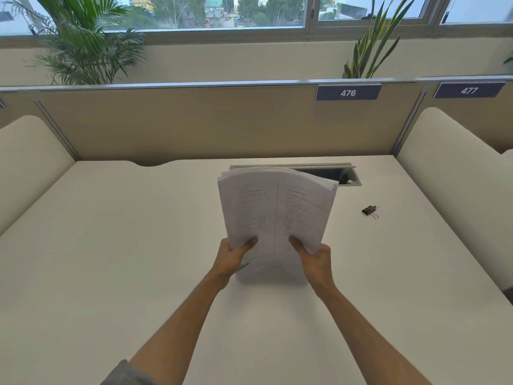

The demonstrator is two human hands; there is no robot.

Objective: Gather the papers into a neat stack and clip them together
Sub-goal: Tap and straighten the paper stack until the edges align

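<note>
A stack of white printed papers point(276, 207) stands nearly upright over the middle of the white desk point(125, 245), its top edge bowed away from me. My left hand point(234, 257) grips the stack's lower left side with the thumb on the front sheet. My right hand point(315, 257) grips the lower right side the same way. The bottom edge of the stack is blurred, close to the desk surface. A black binder clip point(370, 211) lies on the desk, to the right of the papers and apart from both hands.
An open cable slot point(340, 175) is cut into the desk behind the papers. A beige partition point(194, 120) with labels 476 and 477 runs along the back, and padded side dividers point(449, 173) flank the desk. Plants stand behind the partition.
</note>
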